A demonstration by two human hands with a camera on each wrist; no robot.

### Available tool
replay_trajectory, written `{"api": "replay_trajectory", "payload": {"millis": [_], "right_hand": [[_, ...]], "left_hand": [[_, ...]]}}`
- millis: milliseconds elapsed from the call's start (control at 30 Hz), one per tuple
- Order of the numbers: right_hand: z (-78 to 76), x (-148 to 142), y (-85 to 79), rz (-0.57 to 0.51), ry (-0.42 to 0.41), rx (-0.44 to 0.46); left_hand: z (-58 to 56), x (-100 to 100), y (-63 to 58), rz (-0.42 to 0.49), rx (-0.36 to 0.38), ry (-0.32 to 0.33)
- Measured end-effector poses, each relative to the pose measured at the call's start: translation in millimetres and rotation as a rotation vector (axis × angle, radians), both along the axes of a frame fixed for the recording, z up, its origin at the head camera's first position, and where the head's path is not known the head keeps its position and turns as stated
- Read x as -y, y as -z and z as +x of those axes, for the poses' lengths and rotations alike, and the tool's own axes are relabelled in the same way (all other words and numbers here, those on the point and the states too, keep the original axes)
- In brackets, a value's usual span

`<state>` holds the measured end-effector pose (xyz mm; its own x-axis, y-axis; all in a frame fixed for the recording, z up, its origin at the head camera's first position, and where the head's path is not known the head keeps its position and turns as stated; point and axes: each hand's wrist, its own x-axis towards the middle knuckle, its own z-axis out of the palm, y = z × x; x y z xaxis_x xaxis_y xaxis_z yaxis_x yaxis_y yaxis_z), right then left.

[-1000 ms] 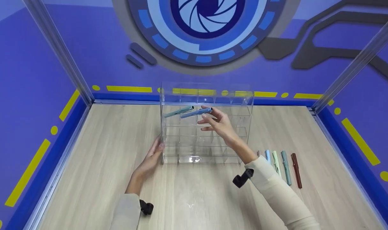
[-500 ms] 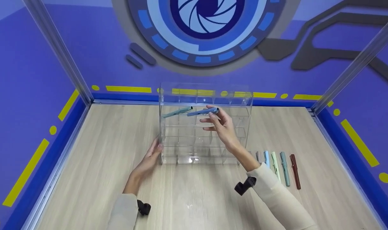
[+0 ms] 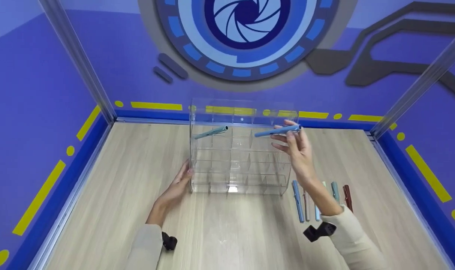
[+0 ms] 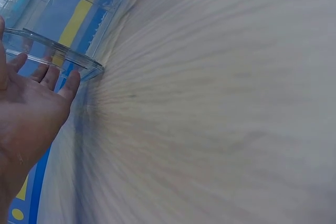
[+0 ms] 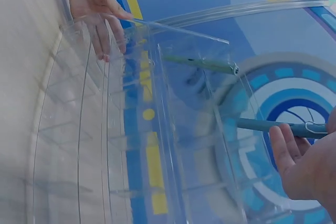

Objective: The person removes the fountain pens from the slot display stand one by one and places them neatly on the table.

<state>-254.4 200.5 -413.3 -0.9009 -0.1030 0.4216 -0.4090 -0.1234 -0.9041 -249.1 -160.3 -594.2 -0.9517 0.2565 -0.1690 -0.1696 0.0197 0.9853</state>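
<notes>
My right hand [image 3: 301, 155] pinches a blue pen [image 3: 274, 131] between thumb and fingers, nearly level, in front of the top right part of a clear acrylic rack [image 3: 240, 161]. In the right wrist view that blue pen [image 5: 254, 124] points at the rack's open face. A teal-green pen [image 3: 212, 132] lies tilted in the rack's upper left compartment, its end sticking out. At the rack's left side, my left hand [image 3: 175, 187] rests with extended fingers along the outer wall and the thumb at the front edge. The left wrist view shows its fingers [image 4: 50, 77] against the clear plastic.
On the wooden table [image 3: 227, 236], several pens lie in a row right of the rack, among them a blue pen [image 3: 298, 202] and a dark red pen [image 3: 347, 197]. My right forearm partly covers the row. Blue printed panels [image 3: 137, 71] enclose the table.
My right hand has moved right with the blue pen, from the rack's upper middle to its upper right. The left hand stays at the rack's side. The teal-green pen has not moved.
</notes>
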Motion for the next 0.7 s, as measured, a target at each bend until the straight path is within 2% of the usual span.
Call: {"api": "replay_trajectory", "payload": {"millis": [200,367,567,700], "right_hand": [[4.3,-35,7.2,-0.04,0.02,0.012],[8.3,-69,12.3,-0.023,0.1,0.051],[15.2,-104,19.1,0.055,0.236,0.157],[15.7,-126,24.2,0.103,0.265,0.259]], "left_hand": [[3.1,-1,1.7,0.059,0.021,-0.016],[2.6,0,1.3,0.05,0.005,-0.003],[3.7,1,2.8,0.043,0.011,0.001],[3.4,1,2.9,0.044,0.001,0.001]]}}
